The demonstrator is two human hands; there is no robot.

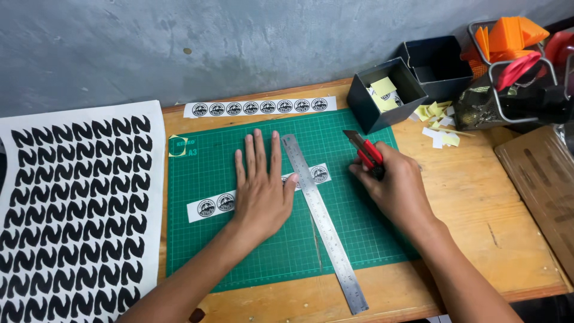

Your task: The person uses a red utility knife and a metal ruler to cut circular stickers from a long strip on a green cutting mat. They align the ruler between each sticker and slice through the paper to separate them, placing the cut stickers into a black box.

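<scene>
Green cutting mat (359, 233) mid-frame: left hand (261, 188) spread flat, pressing sticker strip (215, 205) beside steel ruler (323, 218); right hand (397, 188) gripping red utility knife (366, 151).

Ruler (323, 221): brushed steel, slight sheen. Mat (263, 251): matt green rubbery plastic w/ grid. Table (478, 203): smooth pale wood. Knife (366, 151): red plastic, metal blade. Strips (258, 107): glossy paper. Wall (239, 42): rough grey cement. Box (382, 96): matt black card.

Counted two sticker strips: one (258, 107) above the left hand (261, 190), one (216, 205) under it. One steel ruler (323, 220), one red cutter (366, 152) (in right hand (396, 190)), two dark boxes (385, 94) (439, 63), one cutting mat (359, 227).
</scene>
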